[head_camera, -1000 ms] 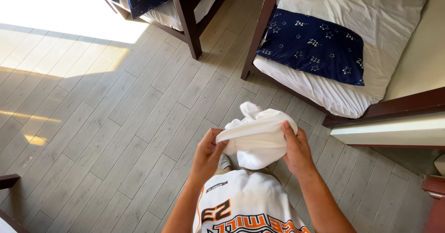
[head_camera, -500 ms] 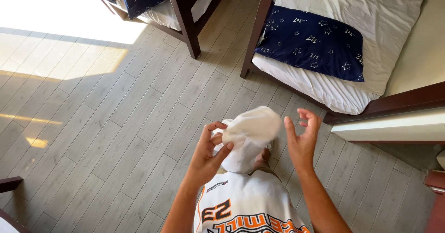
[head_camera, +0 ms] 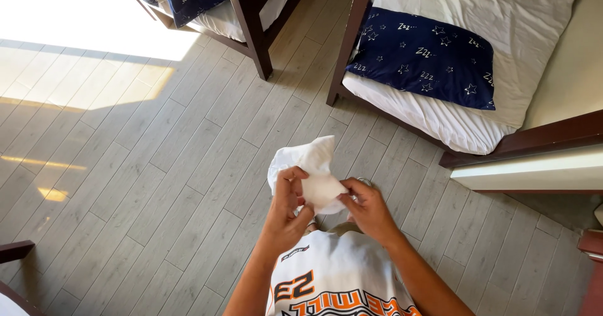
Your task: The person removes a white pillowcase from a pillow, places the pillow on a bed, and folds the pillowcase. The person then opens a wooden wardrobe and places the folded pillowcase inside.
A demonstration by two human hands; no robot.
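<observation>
I see both hands raised over the grey plank floor (head_camera: pixel 157 184), a bunched white cloth (head_camera: pixel 311 171) between them. Left hand (head_camera: pixel 286 212) pinches the cloth's lower left edge, thumb on top. Right hand (head_camera: pixel 370 209) pinches its lower right edge. Beyond, a bed (head_camera: pixel 534 58) with a navy star-print pillow (head_camera: pixel 424 58).

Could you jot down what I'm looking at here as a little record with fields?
Setting: bedroom with pale plank floor
Left hand: pinching a bunched white cloth
Right hand: gripping the same cloth from the other side
Cloth position: held in the air at chest height
Nearby: bed with a navy star-print pillow
Second bed: upper left, dark wooden frame
</observation>
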